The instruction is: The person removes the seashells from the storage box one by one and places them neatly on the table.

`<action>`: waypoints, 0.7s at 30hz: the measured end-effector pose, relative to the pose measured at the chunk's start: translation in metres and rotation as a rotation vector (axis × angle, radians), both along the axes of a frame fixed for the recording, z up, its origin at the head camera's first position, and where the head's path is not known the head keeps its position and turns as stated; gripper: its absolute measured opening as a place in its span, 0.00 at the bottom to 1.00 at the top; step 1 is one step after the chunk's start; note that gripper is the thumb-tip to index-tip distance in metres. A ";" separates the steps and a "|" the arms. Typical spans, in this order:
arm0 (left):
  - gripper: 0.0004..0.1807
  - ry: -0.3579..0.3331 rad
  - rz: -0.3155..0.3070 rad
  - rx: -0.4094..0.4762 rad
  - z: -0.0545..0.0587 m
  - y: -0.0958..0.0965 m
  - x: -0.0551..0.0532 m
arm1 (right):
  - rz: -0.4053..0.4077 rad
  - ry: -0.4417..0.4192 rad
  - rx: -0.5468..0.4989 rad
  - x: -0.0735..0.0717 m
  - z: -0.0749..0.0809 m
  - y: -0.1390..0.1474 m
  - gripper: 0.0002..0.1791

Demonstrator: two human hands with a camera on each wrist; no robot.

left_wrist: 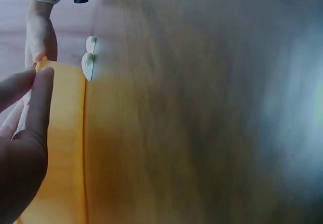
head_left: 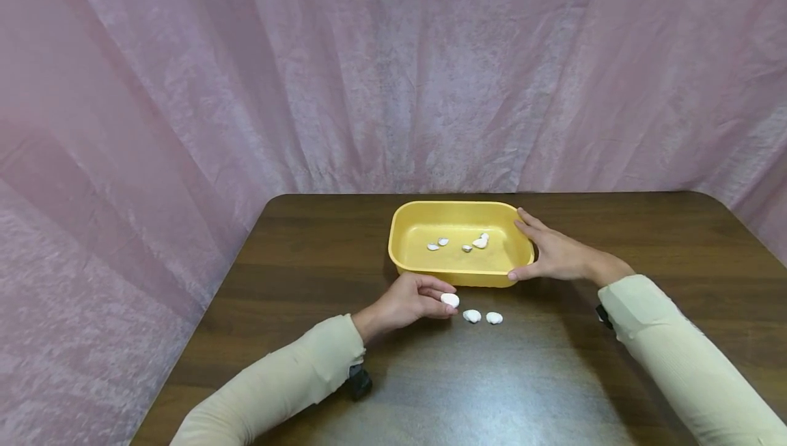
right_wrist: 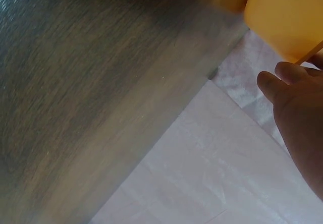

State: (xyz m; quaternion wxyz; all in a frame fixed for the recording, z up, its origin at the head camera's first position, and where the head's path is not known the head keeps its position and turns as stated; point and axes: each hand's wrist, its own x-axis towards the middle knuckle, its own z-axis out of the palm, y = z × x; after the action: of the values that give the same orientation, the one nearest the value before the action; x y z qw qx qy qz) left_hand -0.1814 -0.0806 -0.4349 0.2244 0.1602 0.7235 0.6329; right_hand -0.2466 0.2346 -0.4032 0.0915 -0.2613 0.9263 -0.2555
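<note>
So closest to the camera you've got two pale long sleeves, left one [head_left: 289, 371] and right one [head_left: 688, 357], with a small dark gadget [head_left: 359, 382] strapped under the left cuff. The dark wood-grain table [head_left: 295, 282] runs under everything.

Left hand [head_left: 413, 300] is just in front of the basin, thumb and fingertips nearly together, pinching one white seashell [head_left: 450, 300] above the table. Can't really make that shell out from the left wrist cam, tbh. Just right of it are two more white shells, one here [head_left: 472, 316] and its neighbor [head_left: 494, 318], lying on the wood a little apart.

Right behind those is the yellow plastic basin [head_left: 455, 278]. Right hand [head_left: 556, 255] has its right end, thumb spread wide from the fingers: thumb at the near corner, fingers hooked on the rim at the far corner.

Inside the basin there's a handful of small shells [head_left: 480, 243], a couple toward the left, the rest right of center. Past the table's far edge hangs a pink crushed-velvet-looking curtain [head_left: 393, 77].
</note>
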 end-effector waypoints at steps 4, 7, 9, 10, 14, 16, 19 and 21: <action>0.16 -0.014 0.010 -0.011 -0.005 0.000 0.001 | 0.001 -0.003 0.001 0.000 0.000 0.000 0.65; 0.16 -0.013 0.002 -0.018 -0.012 0.000 0.001 | -0.001 -0.002 0.001 0.000 0.001 0.001 0.65; 0.16 -0.026 0.001 -0.008 -0.016 -0.001 0.000 | -0.002 0.002 0.003 0.000 0.001 0.000 0.65; 0.16 -0.039 0.003 -0.001 -0.017 -0.002 0.000 | -0.001 0.003 0.003 0.000 0.000 0.000 0.65; 0.16 -0.088 0.009 0.013 -0.022 -0.002 -0.002 | 0.003 0.005 0.004 -0.001 0.000 0.000 0.65; 0.15 -0.086 0.005 0.003 -0.023 -0.002 -0.001 | 0.002 0.004 0.004 -0.001 0.000 0.000 0.65; 0.12 -0.062 -0.004 -0.034 -0.022 0.000 -0.001 | -0.002 0.001 0.004 -0.001 0.000 0.000 0.65; 0.10 -0.050 0.005 -0.059 -0.021 0.002 -0.001 | -0.002 -0.002 0.004 0.000 0.000 -0.001 0.66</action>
State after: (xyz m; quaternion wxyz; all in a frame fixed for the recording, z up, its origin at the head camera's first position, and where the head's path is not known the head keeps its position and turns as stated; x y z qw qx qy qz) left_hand -0.1822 -0.0787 -0.4559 0.2456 0.1356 0.7365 0.6155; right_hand -0.2470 0.2339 -0.4028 0.0930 -0.2600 0.9270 -0.2539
